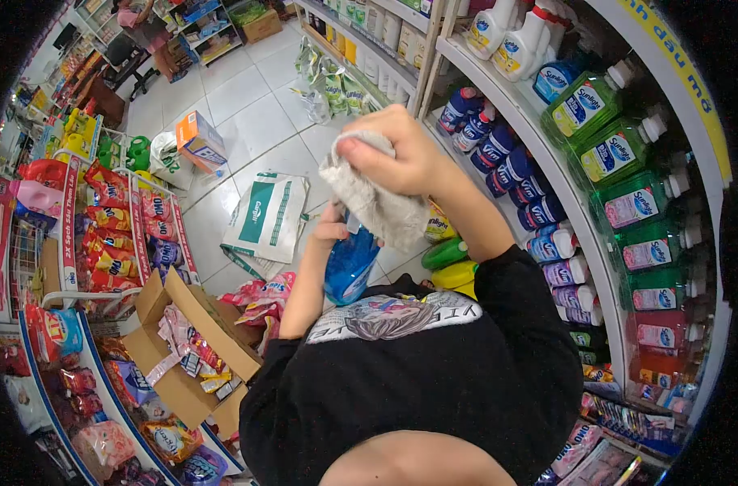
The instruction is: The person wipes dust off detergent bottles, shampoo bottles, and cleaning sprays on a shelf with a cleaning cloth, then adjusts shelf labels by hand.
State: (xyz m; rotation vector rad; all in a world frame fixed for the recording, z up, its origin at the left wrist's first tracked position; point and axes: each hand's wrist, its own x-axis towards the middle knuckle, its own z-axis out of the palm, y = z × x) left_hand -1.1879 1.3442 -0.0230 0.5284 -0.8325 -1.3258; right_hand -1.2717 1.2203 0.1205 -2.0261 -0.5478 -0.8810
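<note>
My left hand (330,227) is wrapped round the upper part of a bottle of blue liquid (351,263), held upright close to my chest. In my right hand (397,154) is a crumpled greyish-white cloth (377,194), gripped with the thumb over it. The cloth hangs down over the bottle's top and hides its cap. On the shelf to the right stand green Sunlight bottles (584,105) and a blue Sunlight bottle (557,79).
An open cardboard box (170,381) with small packets sits at lower left, beside racks of detergent bags (110,227). A white-and-green bag (264,219) and an orange box (200,142) are on the tiled floor. Dark blue Vim bottles (511,170) line the lower right shelf. A person (146,36) stands far back.
</note>
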